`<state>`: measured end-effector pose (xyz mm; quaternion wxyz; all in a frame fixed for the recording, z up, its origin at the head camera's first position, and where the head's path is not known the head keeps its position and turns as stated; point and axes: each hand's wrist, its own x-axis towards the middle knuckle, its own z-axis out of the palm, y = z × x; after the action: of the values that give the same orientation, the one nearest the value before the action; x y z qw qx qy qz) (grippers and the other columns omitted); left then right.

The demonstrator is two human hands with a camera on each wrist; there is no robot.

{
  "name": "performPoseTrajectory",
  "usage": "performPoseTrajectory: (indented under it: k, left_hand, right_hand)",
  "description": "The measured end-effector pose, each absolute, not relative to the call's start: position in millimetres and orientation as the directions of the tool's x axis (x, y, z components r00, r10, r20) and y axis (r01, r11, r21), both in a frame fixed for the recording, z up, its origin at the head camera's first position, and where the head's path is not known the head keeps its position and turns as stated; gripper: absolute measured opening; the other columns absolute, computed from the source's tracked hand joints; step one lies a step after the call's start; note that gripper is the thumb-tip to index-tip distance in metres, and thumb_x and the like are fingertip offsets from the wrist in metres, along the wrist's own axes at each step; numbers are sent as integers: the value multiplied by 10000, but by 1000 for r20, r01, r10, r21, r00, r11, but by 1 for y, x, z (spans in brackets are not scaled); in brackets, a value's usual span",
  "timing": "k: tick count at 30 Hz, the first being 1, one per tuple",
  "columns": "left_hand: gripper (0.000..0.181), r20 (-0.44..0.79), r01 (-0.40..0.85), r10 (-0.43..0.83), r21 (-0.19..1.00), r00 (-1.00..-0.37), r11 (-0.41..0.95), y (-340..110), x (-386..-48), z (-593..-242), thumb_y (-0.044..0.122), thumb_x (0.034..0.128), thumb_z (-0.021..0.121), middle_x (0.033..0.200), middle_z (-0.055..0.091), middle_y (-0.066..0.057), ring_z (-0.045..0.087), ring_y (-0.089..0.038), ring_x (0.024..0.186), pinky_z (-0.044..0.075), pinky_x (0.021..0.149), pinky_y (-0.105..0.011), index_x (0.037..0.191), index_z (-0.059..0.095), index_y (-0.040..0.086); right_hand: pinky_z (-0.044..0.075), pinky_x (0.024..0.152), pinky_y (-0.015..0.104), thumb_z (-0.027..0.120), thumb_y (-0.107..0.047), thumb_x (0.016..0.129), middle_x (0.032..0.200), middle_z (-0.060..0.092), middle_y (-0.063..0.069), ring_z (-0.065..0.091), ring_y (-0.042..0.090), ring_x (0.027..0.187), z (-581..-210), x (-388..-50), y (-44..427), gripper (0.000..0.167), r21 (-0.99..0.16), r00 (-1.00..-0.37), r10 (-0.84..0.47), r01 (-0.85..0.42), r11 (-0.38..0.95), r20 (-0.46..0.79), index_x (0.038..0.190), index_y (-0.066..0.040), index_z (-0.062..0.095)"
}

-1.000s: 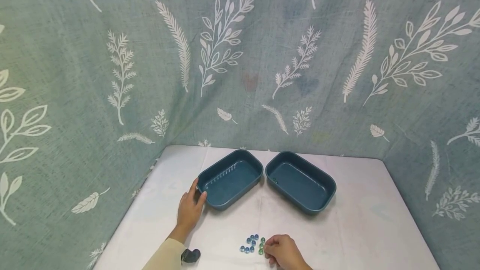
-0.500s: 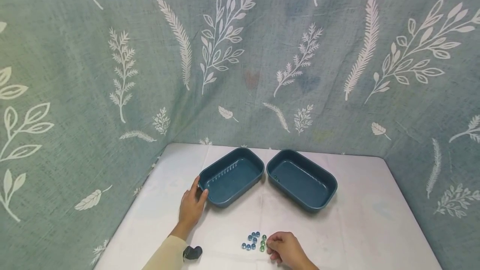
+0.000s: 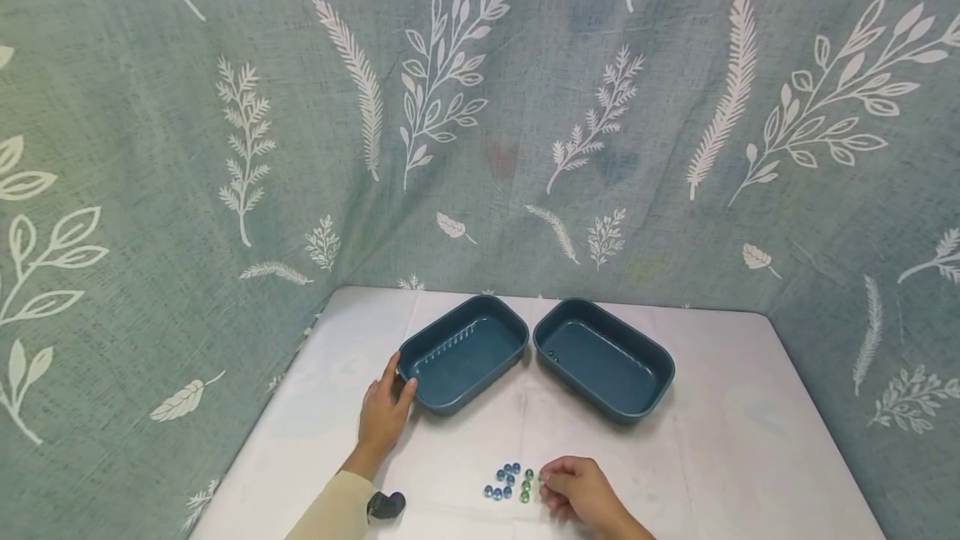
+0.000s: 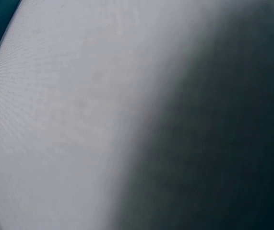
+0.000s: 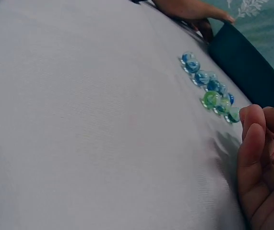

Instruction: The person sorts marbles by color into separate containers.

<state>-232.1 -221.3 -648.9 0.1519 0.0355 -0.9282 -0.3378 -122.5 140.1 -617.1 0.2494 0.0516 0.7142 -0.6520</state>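
Right hand (image 3: 577, 488) pinches one green marble (image 3: 542, 479) between thumb and fingertips, near side of the worktop (image 3: 720, 448), just right of the loose marbles. Three green marbles (image 3: 526, 486) sit in a short near-far row; seven blue marbles (image 3: 510, 480) are grouped just left of them. Left hand (image 3: 382, 413) has thumb and fingers spread apart, touching the near-left corner of the left bin (image 3: 463, 397). Right bin (image 3: 647, 411) stands beside it, angled the other way, small dark green marbles (image 3: 551, 354) near its left side. Both bins dark blue, farther back than the loose marbles. Black device (image 3: 387, 506) at left wrist, pale sleeve (image 3: 330, 511). Leafy green-grey cloth (image 3: 480, 215) behind worktop. Left wrist view mostly blurred.
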Motion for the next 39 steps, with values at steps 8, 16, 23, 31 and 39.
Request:
performPoseTrajectory:
  k: [8, 16, 23, 31, 39]
  left_hand:
    - [644, 244, 29, -167, 639, -955, 769, -223, -233, -649, 542, 991, 450, 1495, 413, -131, 381, -451, 1321, 228, 1077, -615, 1549, 244, 295]
    - [656, 254, 47, -155, 643, -955, 765, -224, -234, -652, 561, 983, 448, 1486, 429, -124, 386, -439, 1320, 238, 1072, -615, 1549, 244, 299]
    - [656, 259, 52, -155, 646, -953, 762, -224, -233, -652, 560, 983, 451, 1491, 421, -127, 391, -427, 1324, 180, 1112, -573, 1547, 253, 288]
    - [654, 252, 43, -157, 641, -955, 766, -226, -234, -651, 566, 978, 456, 1479, 434, -139, 368, -467, 1322, 252, 1054, -638, 1545, 251, 313]
    - [658, 250, 39, -161, 641, -955, 766, -225, -234, -653, 567, 979, 453, 1485, 427, -130, 380, -452, 1320, 259, 1052, -635, 1547, 245, 311]
  right_hand:
    - [507, 553, 274, 597, -61, 905, 797, 686, 67, 602, 137, 612, -607, -130, 149, 201, -921, -891, -238, 384, 58, -387, 1056, 62, 647]
    - [498, 555, 265, 623, -112, 929, 813, 684, 77, 599, 133, 614, -591, -142, 157, 220, -942, -921, -202, 336, 22, -333, 1050, 72, 640]
    - [505, 597, 271, 624, -150, 938, 838, 674, 77, 607, 142, 656, -579, -152, 165, 245, -950, -932, -191, 310, 19, -308, 1073, 55, 629]
    - [505, 587, 259, 637, -142, 938, 834, 675, 84, 606, 141, 647, -566, -166, 176, 263, -957, -948, -134, 289, 8, -287, 1085, 77, 629]
    - [514, 585, 249, 650, -125, 936, 834, 682, 98, 616, 140, 642, -552, -177, 192, 274, -964, -962, -80, 264, -8, -263, 1101, 92, 626]
